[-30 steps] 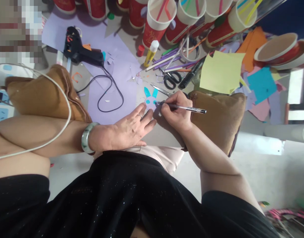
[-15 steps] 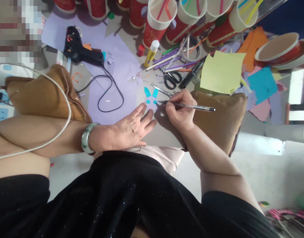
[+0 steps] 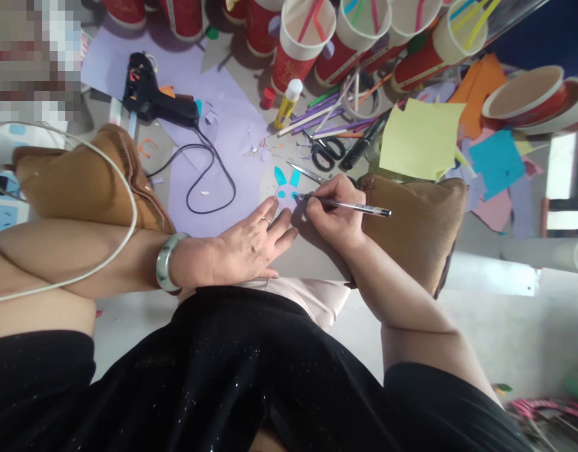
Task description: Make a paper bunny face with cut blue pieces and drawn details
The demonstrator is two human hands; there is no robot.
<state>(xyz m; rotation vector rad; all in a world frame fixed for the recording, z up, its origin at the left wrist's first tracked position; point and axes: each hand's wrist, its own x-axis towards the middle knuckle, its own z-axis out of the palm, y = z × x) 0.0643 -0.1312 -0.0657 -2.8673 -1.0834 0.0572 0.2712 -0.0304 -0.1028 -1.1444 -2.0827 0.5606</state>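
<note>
A small purple paper rabbit face (image 3: pixel 286 189) with blue ears and blue eye pieces lies on the table before me. My left hand (image 3: pixel 254 242) rests flat with its fingers apart, fingertips at the lower edge of the face. In my right hand (image 3: pixel 337 210) a pen (image 3: pixel 364 207) with a clear barrel is gripped, its tip at the right blue eye. Whether the tip touches the paper I cannot tell. Scissors (image 3: pixel 324 154) with black handles lie just beyond my right hand, their blades reaching close to the rabbit's right ear.
A black glue gun (image 3: pixel 159 100) with its cord lies on purple paper (image 3: pixel 213 207) at the left. Beyond are a glue stick (image 3: pixel 289 103), several straws (image 3: pixel 317 116) and red paper cups (image 3: pixel 296 63). Yellow paper (image 3: pixel 421 138) and brown cushions (image 3: pixel 411 220) are nearby.
My right hand and the pen have shifted slightly left, bringing the tip from beside the right eye onto it. My left hand stays put.
</note>
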